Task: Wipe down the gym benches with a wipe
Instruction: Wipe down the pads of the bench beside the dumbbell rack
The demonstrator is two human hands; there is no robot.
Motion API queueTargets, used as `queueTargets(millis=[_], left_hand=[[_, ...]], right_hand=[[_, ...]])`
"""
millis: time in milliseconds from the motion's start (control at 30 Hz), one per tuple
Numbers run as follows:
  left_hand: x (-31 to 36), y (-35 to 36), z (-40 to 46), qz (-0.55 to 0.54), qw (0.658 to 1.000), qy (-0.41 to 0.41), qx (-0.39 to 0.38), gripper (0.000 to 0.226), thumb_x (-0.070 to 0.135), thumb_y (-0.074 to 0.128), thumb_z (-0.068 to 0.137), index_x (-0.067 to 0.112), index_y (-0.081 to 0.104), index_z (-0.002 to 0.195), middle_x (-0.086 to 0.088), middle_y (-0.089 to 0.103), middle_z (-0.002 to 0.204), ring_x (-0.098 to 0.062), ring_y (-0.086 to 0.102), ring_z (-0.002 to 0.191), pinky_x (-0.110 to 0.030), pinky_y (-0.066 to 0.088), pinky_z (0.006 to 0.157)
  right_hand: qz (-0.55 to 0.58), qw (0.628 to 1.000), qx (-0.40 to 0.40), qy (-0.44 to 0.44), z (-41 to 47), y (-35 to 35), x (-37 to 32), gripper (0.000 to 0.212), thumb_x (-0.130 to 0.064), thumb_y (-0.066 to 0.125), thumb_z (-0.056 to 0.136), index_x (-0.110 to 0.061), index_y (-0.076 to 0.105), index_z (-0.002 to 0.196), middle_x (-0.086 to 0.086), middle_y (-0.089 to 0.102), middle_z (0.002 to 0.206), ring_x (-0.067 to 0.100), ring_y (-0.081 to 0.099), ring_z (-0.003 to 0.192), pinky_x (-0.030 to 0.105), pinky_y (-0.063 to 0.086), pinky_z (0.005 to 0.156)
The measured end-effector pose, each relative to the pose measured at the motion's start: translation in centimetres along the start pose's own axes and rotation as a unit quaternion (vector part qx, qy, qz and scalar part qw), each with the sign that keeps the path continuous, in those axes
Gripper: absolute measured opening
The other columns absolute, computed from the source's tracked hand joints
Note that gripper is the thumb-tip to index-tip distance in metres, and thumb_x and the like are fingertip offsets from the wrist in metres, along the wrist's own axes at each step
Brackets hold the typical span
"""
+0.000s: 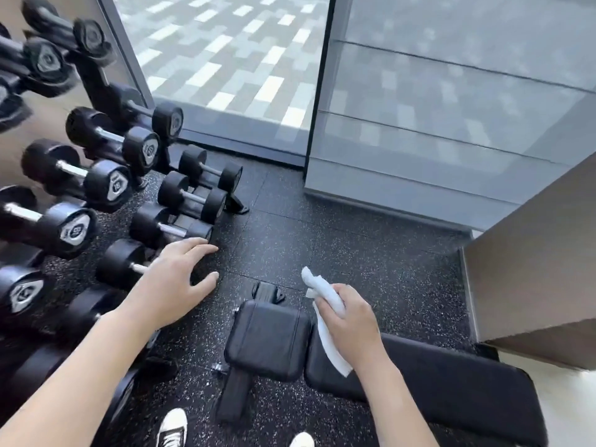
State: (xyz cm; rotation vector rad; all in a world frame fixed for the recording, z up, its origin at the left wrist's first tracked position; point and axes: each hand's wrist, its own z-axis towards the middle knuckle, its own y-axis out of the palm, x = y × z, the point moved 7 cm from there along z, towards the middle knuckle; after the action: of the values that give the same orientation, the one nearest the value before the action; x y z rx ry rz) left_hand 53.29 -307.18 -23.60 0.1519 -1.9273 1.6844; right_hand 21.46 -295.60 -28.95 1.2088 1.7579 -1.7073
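Observation:
A black padded gym bench lies low in the head view, with a small square seat pad point(267, 340) and a long back pad point(451, 391) running to the right. My right hand point(351, 321) grips a crumpled white wipe point(325, 304) just above the gap between the two pads; one end of the wipe sticks up and the other hangs down over the back pad. My left hand point(174, 282) hovers with spread, relaxed fingers over the floor to the left of the bench, holding nothing.
A rack of black dumbbells point(106, 185) fills the left side, close to my left hand. Speckled black rubber floor point(354, 250) lies ahead. Glass panels point(435, 108) stand beyond it, and a tan wall corner point(541, 269) juts in at the right. My shoes point(172, 429) show at the bottom.

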Motion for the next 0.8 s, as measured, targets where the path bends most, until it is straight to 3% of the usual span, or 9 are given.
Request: queueTargets(millis=[233,467,800], left_hand=[[-7.1,11.0,4.9,-0.013,0.999,0.007,-0.052,0.071,0.058,0.047,0.085,0.019,0.062,0.142,-0.001,0.055,0.149,-0.024,0.047,0.141,-0.049,0.039,0.12],[-16.9,21.6,9.1,0.047,0.987,0.069,-0.136,0.065,0.046,0.059,0.091,0.02,0.055,0.15,-0.002,0.052,0.154,-0.023,0.044,0.144,-0.046,0.037,0.121],[-27.7,39.1,7.0,-0.018,0.989,0.037,-0.139,0.072,0.042,0.069,0.094,0.018,0.043,0.157,0.001,0.047,0.157,-0.021,0.039,0.148,-0.045,0.034,0.124]], right_hand=[[-0.022,0.999,-0.016,0.043,5.4,7.6,6.2,0.032,-0.068,0.056,0.09,-0.044,0.064,0.11,-0.021,0.067,0.103,0.0,0.062,0.095,0.035,0.052,0.084],[-0.057,0.996,-0.027,0.061,12.2,18.5,12.9,0.016,-0.043,0.066,0.099,-0.039,0.064,0.115,-0.019,0.066,0.107,0.003,0.062,0.099,0.041,0.051,0.091],[-0.103,0.992,-0.071,0.01,18.6,36.3,21.7,0.033,-0.05,0.06,0.099,-0.04,0.058,0.131,-0.014,0.062,0.116,0.014,0.061,0.105,0.041,0.049,0.095]])
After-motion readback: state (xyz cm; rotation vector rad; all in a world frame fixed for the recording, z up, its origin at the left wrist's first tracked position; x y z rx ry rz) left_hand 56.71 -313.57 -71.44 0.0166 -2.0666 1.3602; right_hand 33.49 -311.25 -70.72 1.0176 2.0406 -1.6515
